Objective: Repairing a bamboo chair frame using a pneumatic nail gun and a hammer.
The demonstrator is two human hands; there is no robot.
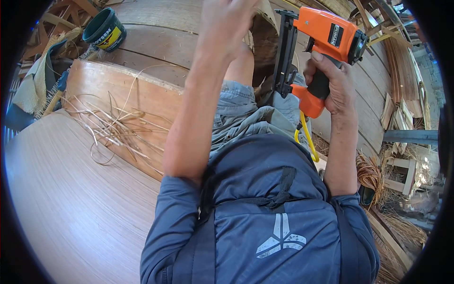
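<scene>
My right hand is wrapped around the black grip of an orange air nail gun, raised on the right. The gun's long black magazine points away from the hand on its left side, and a yellow air hose hangs from the grip's base. At the top edge is my left hand, blurred and partly cut off, so its fingers do not show clearly. Just right of it stands a tan curved piece, whose kind I cannot make out.
Thin cane strips lie across a wooden board on my left, beside a pale wood-grain surface. A dark green bucket stands on the plank floor. On the right are a coiled fibre bundle and stacked strips.
</scene>
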